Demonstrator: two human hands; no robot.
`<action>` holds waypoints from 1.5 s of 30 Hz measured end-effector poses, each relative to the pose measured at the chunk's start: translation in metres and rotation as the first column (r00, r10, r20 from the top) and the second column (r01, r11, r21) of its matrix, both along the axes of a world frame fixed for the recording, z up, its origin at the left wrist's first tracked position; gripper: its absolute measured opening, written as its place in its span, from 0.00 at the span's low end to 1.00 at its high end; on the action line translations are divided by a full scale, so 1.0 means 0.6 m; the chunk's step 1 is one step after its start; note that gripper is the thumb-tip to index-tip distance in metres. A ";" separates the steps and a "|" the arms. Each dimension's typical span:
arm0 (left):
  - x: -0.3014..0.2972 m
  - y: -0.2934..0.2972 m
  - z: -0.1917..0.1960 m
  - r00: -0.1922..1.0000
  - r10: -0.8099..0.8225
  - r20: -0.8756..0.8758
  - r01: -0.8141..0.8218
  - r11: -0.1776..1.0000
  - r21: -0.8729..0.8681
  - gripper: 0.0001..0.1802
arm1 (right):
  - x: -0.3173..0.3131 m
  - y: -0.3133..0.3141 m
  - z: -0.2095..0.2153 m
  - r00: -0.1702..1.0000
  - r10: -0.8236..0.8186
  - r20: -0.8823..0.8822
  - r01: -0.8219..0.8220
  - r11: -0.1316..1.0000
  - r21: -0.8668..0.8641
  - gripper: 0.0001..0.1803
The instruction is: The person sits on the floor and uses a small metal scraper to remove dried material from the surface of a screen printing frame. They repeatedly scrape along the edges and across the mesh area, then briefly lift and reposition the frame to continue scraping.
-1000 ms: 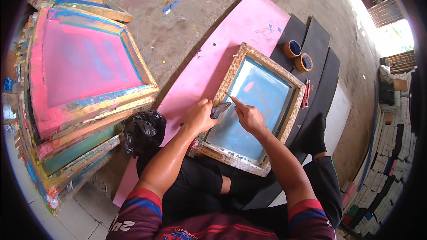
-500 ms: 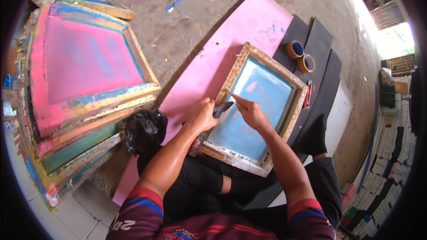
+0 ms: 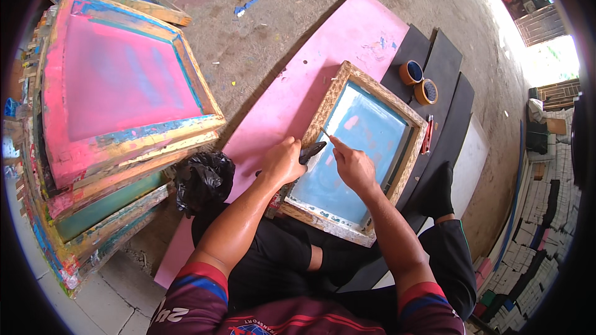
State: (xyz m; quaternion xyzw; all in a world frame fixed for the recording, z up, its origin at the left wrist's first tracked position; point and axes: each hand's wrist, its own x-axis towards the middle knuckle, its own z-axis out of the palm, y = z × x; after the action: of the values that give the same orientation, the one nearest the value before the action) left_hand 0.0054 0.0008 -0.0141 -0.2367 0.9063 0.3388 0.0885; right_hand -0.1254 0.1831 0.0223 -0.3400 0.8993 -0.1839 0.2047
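A silk-screen printing frame [image 3: 406, 110] with wooden sides and light blue mesh [image 3: 366, 142] lies tilted in front of me, its near end by my legs. My left hand [image 3: 284, 160] is closed at its left side, around a dark, elongated object [image 3: 313, 152] whose tip reaches over the mesh; its kind I cannot make out. Over the mesh, my right hand [image 3: 354, 164] pinches a thin, stick-like tool [image 3: 325, 132], its end pointing to the frame's left inner edge. Pale pinkish patches show on the mesh.
Stacked screen frames, the top one with pink mesh [image 3: 124, 80], stand at left beside a black plastic bag [image 3: 203, 183]. A pink board [image 3: 310, 56] and black boards [image 3: 444, 56] lie beneath. Two round orange-rimmed containers [image 3: 411, 72] and a red cutter [image 3: 428, 135] rest at right.
My right hand has drawn slightly down and right, and the thin tool's end has shifted a little. The left hand keeps its place, with the dark object turned slightly.
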 end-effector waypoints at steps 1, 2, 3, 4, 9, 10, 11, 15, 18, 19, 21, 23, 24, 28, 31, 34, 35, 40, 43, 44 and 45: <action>0.000 0.000 0.000 1.000 0.004 0.006 -0.004 1.000 0.001 0.28 | 0.001 -0.001 0.001 1.000 0.010 -0.011 -0.010 1.000 0.019 0.23; 0.000 0.001 0.000 1.000 0.002 0.000 -0.002 1.000 0.001 0.28 | 0.001 -0.002 0.004 1.000 0.020 -0.022 -0.020 0.999 0.039 0.23; 0.001 0.001 -0.001 1.000 0.001 -0.006 -0.001 1.000 0.001 0.28 | 0.002 -0.004 0.008 0.999 0.031 -0.032 -0.029 0.998 0.058 0.23; 0.001 0.001 -0.001 1.000 0.000 -0.012 0.000 1.000 0.000 0.28 | 0.003 -0.007 0.013 0.998 0.036 -0.045 -0.032 0.996 0.082 0.23; 0.006 0.004 -0.005 0.998 -0.022 -0.060 0.022 1.000 -0.001 0.28 | 0.021 -0.024 0.022 0.972 0.132 -0.196 -0.072 0.955 0.287 0.22; 0.007 0.005 -0.006 0.997 -0.025 -0.069 0.024 1.000 -0.008 0.28 | 0.022 -0.027 0.019 0.983 0.098 -0.157 -0.053 0.961 0.270 0.22; 0.007 0.004 -0.009 0.998 -0.019 -0.062 0.018 1.000 -0.007 0.29 | 0.022 -0.031 0.014 0.991 0.064 -0.116 -0.033 0.967 0.254 0.22; 0.003 0.003 -0.015 0.999 -0.013 -0.053 0.014 1.000 0.021 0.33 | -0.009 0.000 -0.030 0.988 -0.025 0.150 0.039 0.996 -0.086 0.24; 0.002 0.001 -0.011 0.998 -0.006 -0.063 0.008 1.000 0.021 0.34 | -0.015 0.011 -0.055 0.993 0.002 0.121 0.017 0.988 -0.150 0.24; 0.002 0.003 -0.008 0.997 0.001 -0.071 0.000 1.000 0.021 0.34 | -0.023 0.016 -0.060 0.964 -0.031 0.266 0.073 0.986 -0.153 0.24; 0.000 0.000 -0.002 0.999 -0.010 -0.040 0.011 1.000 0.028 0.34 | -0.044 0.019 -0.069 0.841 -0.087 0.533 0.187 0.973 -0.137 0.24; -0.003 -0.003 0.005 0.999 -0.017 -0.028 0.018 0.999 0.029 0.34 | -0.039 0.029 -0.078 0.951 0.017 0.309 0.037 0.985 -0.168 0.23; -0.001 -0.003 0.006 1.000 -0.014 -0.027 0.015 0.999 0.029 0.34 | -0.034 0.029 -0.072 0.987 0.095 0.128 -0.077 0.987 -0.138 0.23; 0.005 0.001 -0.003 0.998 0.000 -0.069 0.000 1.000 0.000 0.32 | -0.033 0.023 -0.050 0.977 0.211 -0.045 -0.209 0.977 0.041 0.24; -0.004 -0.002 -0.005 0.999 -0.010 -0.041 0.011 1.000 0.017 0.31 | -0.056 0.034 -0.109 0.975 0.138 0.177 -0.068 0.933 -0.354 0.24; 0.000 -0.006 -0.002 1.000 0.000 -0.031 0.001 1.000 0.030 0.30 | -0.068 0.026 -0.089 0.841 0.039 0.539 0.104 0.968 -0.231 0.23; 0.001 -0.008 0.001 1.000 -0.004 -0.027 0.005 1.000 0.026 0.30 | -0.067 0.018 -0.074 0.775 -0.022 0.631 0.145 0.979 -0.144 0.23; 0.001 -0.007 0.010 1.000 -0.006 -0.013 0.007 0.999 0.034 0.30 | -0.075 0.002 -0.043 0.803 -0.057 0.594 0.127 0.989 -0.077 0.24; 0.002 -0.006 0.001 0.999 0.001 -0.048 0.001 0.999 0.048 0.29 | -0.076 -0.003 -0.011 0.474 -0.288 0.832 0.305 0.940 0.151 0.24; 0.004 -0.006 0.001 0.999 -0.003 -0.044 0.005 0.999 0.052 0.30 | -0.070 -0.001 -0.016 0.585 -0.238 0.776 0.296 0.953 0.069 0.24; 0.003 -0.007 0.003 0.999 -0.012 -0.046 0.015 0.998 0.056 0.30 | -0.066 0.003 -0.019 0.692 -0.199 0.694 0.283 0.959 -0.007 0.24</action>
State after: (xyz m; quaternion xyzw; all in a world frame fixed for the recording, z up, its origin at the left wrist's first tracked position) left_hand 0.0072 -0.0034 -0.0124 -0.2202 0.8997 0.3691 0.0767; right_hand -0.1649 0.1851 0.0110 -0.1376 0.7841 -0.3724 0.4770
